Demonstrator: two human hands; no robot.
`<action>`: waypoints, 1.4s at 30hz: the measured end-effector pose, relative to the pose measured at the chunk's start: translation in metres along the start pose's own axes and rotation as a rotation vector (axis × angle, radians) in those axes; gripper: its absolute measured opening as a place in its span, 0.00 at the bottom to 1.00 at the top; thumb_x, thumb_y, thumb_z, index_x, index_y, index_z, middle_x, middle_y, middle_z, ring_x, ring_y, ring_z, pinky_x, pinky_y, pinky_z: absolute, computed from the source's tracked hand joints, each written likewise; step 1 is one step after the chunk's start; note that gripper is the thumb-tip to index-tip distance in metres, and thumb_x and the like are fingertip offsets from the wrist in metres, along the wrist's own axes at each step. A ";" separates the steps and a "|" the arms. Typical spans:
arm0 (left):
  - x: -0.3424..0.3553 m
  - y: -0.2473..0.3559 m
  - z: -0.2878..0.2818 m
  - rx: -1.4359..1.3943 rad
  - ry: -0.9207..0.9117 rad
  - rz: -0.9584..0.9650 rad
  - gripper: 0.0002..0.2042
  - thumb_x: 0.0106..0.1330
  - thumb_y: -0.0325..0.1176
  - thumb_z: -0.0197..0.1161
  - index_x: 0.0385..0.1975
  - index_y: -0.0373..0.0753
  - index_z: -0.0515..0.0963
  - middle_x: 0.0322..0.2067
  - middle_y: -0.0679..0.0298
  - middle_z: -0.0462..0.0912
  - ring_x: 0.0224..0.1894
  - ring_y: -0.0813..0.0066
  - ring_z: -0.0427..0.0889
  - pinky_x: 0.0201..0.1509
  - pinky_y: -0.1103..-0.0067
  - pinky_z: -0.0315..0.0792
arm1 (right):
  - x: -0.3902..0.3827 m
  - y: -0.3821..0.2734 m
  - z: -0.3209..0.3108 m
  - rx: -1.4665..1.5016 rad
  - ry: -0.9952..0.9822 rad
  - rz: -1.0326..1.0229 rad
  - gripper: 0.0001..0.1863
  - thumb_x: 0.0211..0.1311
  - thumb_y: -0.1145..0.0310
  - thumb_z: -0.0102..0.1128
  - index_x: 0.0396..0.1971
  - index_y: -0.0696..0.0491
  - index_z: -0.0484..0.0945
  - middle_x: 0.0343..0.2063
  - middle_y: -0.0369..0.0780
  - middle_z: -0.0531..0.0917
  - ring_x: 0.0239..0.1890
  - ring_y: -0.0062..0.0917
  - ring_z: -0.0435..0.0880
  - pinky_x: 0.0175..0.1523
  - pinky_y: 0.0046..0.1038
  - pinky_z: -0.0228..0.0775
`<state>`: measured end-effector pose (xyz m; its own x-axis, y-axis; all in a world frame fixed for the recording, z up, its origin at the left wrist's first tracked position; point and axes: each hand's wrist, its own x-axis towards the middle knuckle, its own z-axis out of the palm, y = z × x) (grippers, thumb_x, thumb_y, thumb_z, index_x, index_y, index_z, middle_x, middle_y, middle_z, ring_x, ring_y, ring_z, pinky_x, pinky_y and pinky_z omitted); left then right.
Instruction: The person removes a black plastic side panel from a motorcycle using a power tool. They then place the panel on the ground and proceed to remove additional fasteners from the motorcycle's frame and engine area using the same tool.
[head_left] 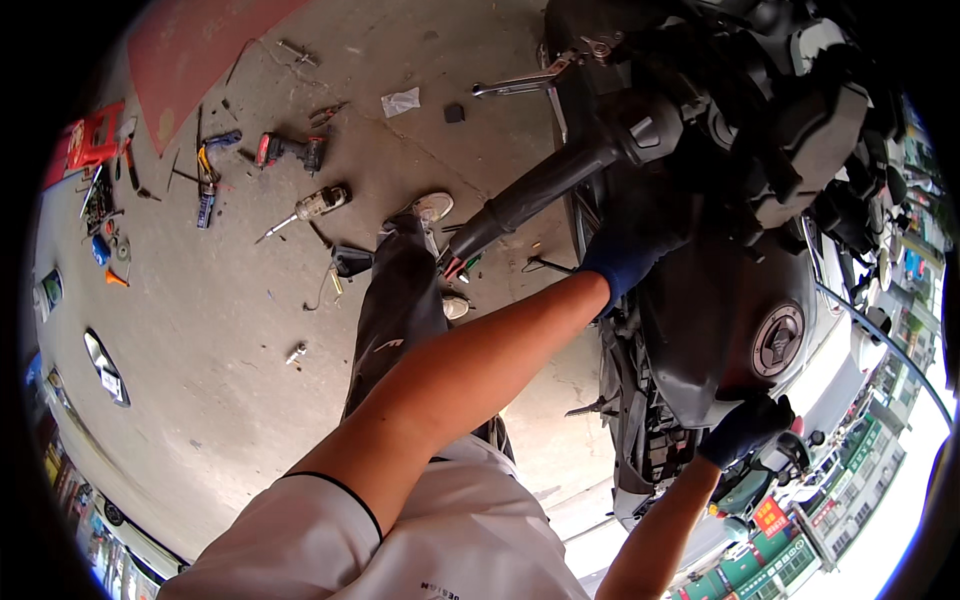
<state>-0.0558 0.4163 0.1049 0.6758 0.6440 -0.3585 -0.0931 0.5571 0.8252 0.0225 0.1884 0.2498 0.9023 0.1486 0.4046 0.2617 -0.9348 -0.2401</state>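
Observation:
A dark motorcycle stands at my right, its fuel tank (690, 330) with a round filler cap (778, 340) facing up. My left hand (632, 248), in a dark blue glove, reaches in at the tank's front, below the handlebar grip (540, 190). Its fingers are lost in the dark there. At the tank's rear end is my right hand (748, 430), also gloved, with curled fingers; what they hold, if anything, is hidden. Beneath the tank's rear, the bike's inner parts (665, 450) lie exposed. A silver lever (525, 85) juts out beyond the grip.
Tools lie on the concrete floor at left: a red-black cordless drill (290, 152), a silver power tool (318, 205), pliers (327, 114) and a blue-and-black can (206, 205). Nearby are a black part (352, 261) and a mirror-like piece (105, 368). More vehicles stand beyond the bike.

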 end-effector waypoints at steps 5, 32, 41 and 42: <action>-0.009 0.019 -0.005 -0.049 0.065 0.019 0.30 0.54 0.41 0.70 0.57 0.40 0.69 0.52 0.59 0.74 0.56 0.66 0.73 0.60 0.74 0.67 | 0.015 -0.096 0.042 0.216 -0.302 -0.560 0.15 0.61 0.71 0.59 0.48 0.57 0.76 0.44 0.43 0.80 0.45 0.32 0.80 0.49 0.31 0.73; -0.005 0.030 -0.017 0.097 -0.103 -0.187 0.38 0.51 0.42 0.73 0.62 0.39 0.63 0.53 0.55 0.76 0.56 0.64 0.75 0.60 0.72 0.69 | 0.042 -0.154 0.111 -0.224 -0.542 -1.272 0.24 0.55 0.72 0.54 0.54 0.55 0.73 0.55 0.48 0.74 0.61 0.46 0.67 0.67 0.42 0.58; 0.010 -0.013 -0.004 -0.292 -0.230 0.071 0.28 0.56 0.36 0.71 0.57 0.37 0.70 0.51 0.57 0.77 0.53 0.71 0.76 0.57 0.75 0.70 | 0.038 -0.143 0.117 -0.111 -0.619 -1.159 0.24 0.54 0.73 0.54 0.55 0.55 0.72 0.55 0.49 0.74 0.60 0.48 0.67 0.67 0.44 0.56; 0.016 -0.016 -0.003 -0.252 -0.239 0.133 0.26 0.57 0.35 0.71 0.55 0.37 0.72 0.49 0.58 0.79 0.51 0.73 0.76 0.56 0.76 0.71 | 0.038 -0.144 0.117 -0.122 -0.624 -1.137 0.24 0.53 0.73 0.54 0.54 0.55 0.72 0.55 0.49 0.74 0.60 0.48 0.67 0.66 0.44 0.56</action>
<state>-0.0454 0.4193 0.0850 0.7945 0.5955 -0.1186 -0.3489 0.6076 0.7135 0.0592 0.3663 0.1961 0.2121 0.9646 -0.1566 0.9769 -0.2053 0.0587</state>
